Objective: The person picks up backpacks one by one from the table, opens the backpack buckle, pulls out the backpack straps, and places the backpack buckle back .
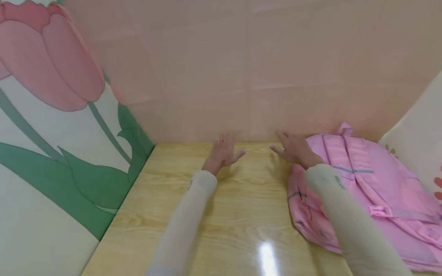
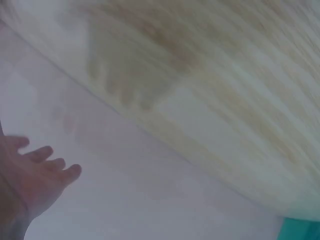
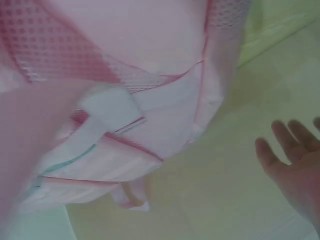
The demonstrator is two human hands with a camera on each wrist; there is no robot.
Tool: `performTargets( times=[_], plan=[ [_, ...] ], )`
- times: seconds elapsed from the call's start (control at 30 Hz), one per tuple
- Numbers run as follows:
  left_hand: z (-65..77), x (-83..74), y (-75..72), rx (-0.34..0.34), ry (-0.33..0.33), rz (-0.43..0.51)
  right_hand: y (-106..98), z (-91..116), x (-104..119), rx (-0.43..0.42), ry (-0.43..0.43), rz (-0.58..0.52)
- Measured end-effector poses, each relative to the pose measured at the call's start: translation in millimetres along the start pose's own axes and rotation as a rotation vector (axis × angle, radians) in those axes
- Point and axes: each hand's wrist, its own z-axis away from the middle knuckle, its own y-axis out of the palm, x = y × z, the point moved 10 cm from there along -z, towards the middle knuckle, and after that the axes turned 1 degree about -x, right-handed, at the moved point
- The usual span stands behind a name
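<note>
My left hand (image 1: 223,152) hovers over the back of the wooden table (image 1: 241,207), fingers spread and thumb pointing right, with nothing in it. In the left wrist view the same hand (image 2: 37,175) has its fingers apart, and a blurred shadow falls on the wood. My right hand (image 1: 293,148) is held out beside the upper left edge of a pink backpack (image 1: 390,180), its fingers extended and holding nothing. The right wrist view shows that hand (image 3: 297,165) apart from the backpack (image 3: 165,110), whose straps and mesh are in sight.
A peach-coloured panel (image 1: 248,69) rises behind the table's back edge. On the left stands a wall with a painted pink tulip (image 1: 51,57) and green leaves. A pale wall (image 1: 421,142) closes the right side behind the backpack.
</note>
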Motion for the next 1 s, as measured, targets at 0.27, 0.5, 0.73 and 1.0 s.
performTargets(
  times=[0.27,0.5,0.73,1.0],
  plan=[
    [1.4,-48.2,8.4,-0.014,0.071,-0.009,-11.2,20.6,-42.3,-0.042,0.021,-0.019],
    [0.1,-107.0,23.0,0.000,0.128,0.003,-40.6,56.5,-101.0,-0.110,0.096,0.039],
    [-1.8,-166.3,32.3,-0.004,0.183,0.112,-47.0,112.9,-177.2,-0.050,0.223,0.030],
    [1.2,-198.3,27.6,-0.049,0.210,0.236,-31.4,174.3,-241.6,-0.004,0.393,0.006]
  ],
)
